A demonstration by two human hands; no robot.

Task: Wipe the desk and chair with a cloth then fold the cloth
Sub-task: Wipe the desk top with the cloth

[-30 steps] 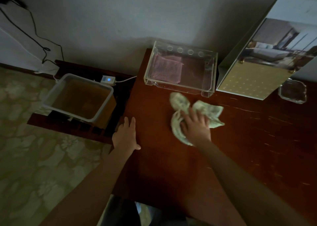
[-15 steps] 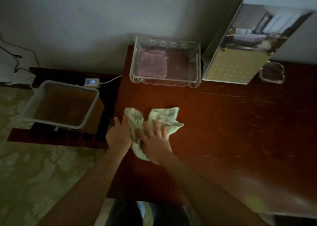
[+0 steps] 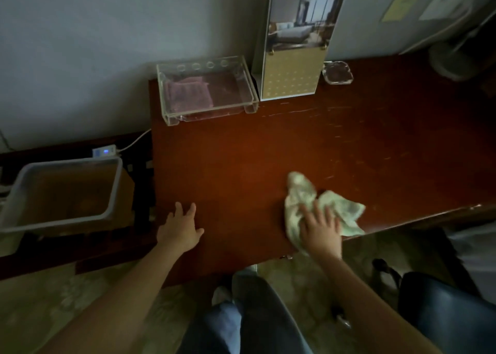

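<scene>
- The desk (image 3: pixel 241 165) is dark red wood, with pale scratches toward its back right.
- The cloth (image 3: pixel 299 191), pale green and crumpled, lies at the desk's front edge, right of its middle; one corner hangs just over that edge.
- The right hand (image 3: pixel 320 233) presses down on the cloth with straight, spread fingers, palm flat, nothing curled round it.
- The left hand (image 3: pixel 178 231) rests flat on the desk's front left corner, fingers spread, holding nothing, well apart from the cloth.
- A clear tray (image 3: pixel 214 112) sits at the desk's back left corner, with a folded pink cloth (image 3: pixel 188 96) inside on its left.
- A tall printed card (image 3: pixel 292 58) stands at the desk's back edge, just right of the tray, and a small glass dish (image 3: pixel 337 72) sits just beyond it.
- A plastic tub (image 3: pixel 67 162) stands off the desk's left end, lower down.
- The chair (image 3: pixel 442 313), dark blue, is in front of the desk, toward its right.
</scene>
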